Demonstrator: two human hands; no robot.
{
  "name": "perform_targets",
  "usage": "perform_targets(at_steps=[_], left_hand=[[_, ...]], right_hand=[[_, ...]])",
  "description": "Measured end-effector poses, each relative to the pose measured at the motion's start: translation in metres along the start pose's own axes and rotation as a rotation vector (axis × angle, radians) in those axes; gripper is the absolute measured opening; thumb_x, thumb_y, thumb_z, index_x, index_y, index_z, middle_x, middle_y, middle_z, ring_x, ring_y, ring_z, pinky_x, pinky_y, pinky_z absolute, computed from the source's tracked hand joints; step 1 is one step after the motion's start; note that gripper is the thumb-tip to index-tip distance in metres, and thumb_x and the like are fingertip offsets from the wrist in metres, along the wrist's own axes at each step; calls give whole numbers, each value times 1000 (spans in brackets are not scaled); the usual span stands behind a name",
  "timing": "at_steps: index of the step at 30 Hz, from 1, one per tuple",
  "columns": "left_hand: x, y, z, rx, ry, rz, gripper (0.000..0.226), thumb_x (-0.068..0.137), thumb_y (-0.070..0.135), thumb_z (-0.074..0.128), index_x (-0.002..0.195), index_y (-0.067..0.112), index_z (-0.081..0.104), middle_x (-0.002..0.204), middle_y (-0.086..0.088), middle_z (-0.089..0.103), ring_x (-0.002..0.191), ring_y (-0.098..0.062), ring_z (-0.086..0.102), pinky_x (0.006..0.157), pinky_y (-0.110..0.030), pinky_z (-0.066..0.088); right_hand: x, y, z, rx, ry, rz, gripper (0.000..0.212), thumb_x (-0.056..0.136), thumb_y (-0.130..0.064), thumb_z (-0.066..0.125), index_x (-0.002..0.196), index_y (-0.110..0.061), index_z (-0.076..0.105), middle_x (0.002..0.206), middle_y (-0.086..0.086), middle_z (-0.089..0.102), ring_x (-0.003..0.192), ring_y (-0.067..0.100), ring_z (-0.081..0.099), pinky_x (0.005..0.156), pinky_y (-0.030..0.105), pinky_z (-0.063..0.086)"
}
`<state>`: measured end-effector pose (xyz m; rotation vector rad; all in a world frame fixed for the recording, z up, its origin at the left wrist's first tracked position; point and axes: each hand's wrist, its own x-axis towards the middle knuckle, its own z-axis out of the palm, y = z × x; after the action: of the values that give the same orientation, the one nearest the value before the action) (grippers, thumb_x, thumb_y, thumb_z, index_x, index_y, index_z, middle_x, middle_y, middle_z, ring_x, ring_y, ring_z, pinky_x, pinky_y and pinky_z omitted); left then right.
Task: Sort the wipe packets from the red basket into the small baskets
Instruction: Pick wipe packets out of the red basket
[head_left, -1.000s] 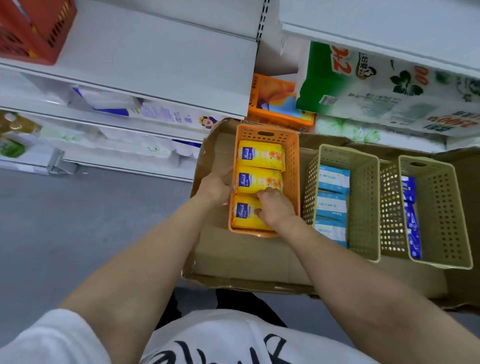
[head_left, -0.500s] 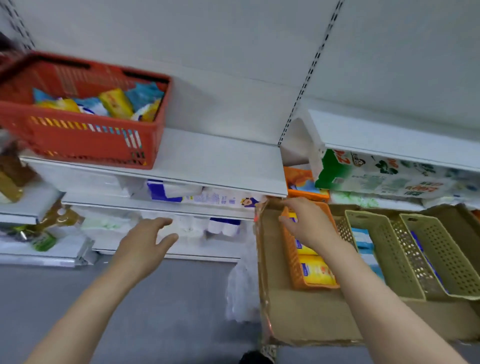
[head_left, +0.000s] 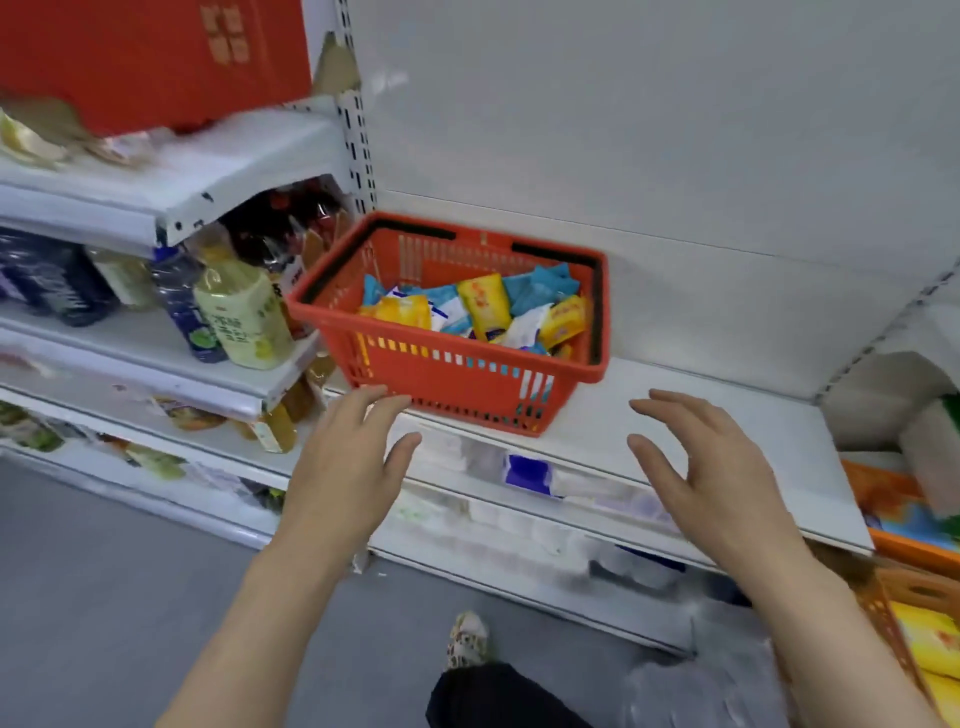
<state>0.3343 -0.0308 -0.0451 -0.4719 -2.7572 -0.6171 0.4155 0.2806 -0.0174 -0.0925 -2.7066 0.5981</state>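
Both hands, the left hand (head_left: 348, 457) and right hand (head_left: 711, 467), are held spread and empty below the red basket (head_left: 457, 374). The wipe packets (head_left: 483, 306) are seen above and ahead; the left is judged nearer.

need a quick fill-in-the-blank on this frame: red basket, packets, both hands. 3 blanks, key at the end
1. The red basket stands on a white ____.
2. The wipe packets in it are blue, white and ____.
3. The left hand and right hand both hold ____, fingers spread, below the basket's rim.

Missing words: shelf; yellow; nothing
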Motion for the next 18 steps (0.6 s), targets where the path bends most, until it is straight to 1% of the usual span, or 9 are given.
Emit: perform_targets(at_steps=[3,5,8,10,12,14,16,18], left_hand=[[61,-29,-3,30,-16,20,42,89,35,59,123,12,64,125,-10,59,119,-31,53,98,-46,46],[103,-46,-6,45,-39,30,40,90,34,60,124,14,63,126,-8,59,119,-30,52,100,-42,43],[162,-69,-6,41,-50,32,42,88,37,56,122,14,65,123,-8,61,115,-28,54,98,-39,43],[194,-84,2,28,-57,38,44,86,38,55,119,11,67,120,-10,62,110,-31,57,95,-40,46],[219,-98,14,-4,-74,39,46,86,40,55,119,10,67,119,-11,63,111,-31,57,97,-36,42],[241,-110,27,-47,-123,52,46,88,42,56,121,11,66,120,-8,62,114,-28,54,100,-28,34],[265,-122,40,-78,-210,62,45,90,39,63,127,12,62,126,-6,59,120,-26,51,103,-26,30],[289,-135,53,-98,-349,74,52,90,39,64,136,15,54,135,-3,54,128,-23,45,108,-29,28]], right_hand=[[72,-23,35,47,11,-57,29,93,-29,64,121,-21,67,129,-2,62,118,19,56,93,26,42],[119,-38,52,77,-22,-92,31,92,-30,62,120,-18,68,127,2,62,117,22,57,95,30,47],[181,-55,72,74,-54,-102,34,91,-33,60,122,-20,67,130,1,61,122,20,53,100,26,39],[213,-61,86,41,-92,-87,34,93,-35,60,124,-21,66,132,1,60,123,21,53,101,28,39],[238,-64,100,11,-124,-72,35,93,-36,60,124,-20,66,129,2,62,122,23,54,100,31,41],[258,-69,117,-5,-178,-42,34,93,-34,64,124,-20,65,127,2,62,121,23,55,99,34,44],[276,-75,137,-55,-263,11,36,92,-35,65,125,-21,64,125,2,62,119,23,56,95,35,46],[290,-77,164,-116,-454,112,37,91,-41,64,123,-23,64,122,2,64,113,24,59,89,36,49]])
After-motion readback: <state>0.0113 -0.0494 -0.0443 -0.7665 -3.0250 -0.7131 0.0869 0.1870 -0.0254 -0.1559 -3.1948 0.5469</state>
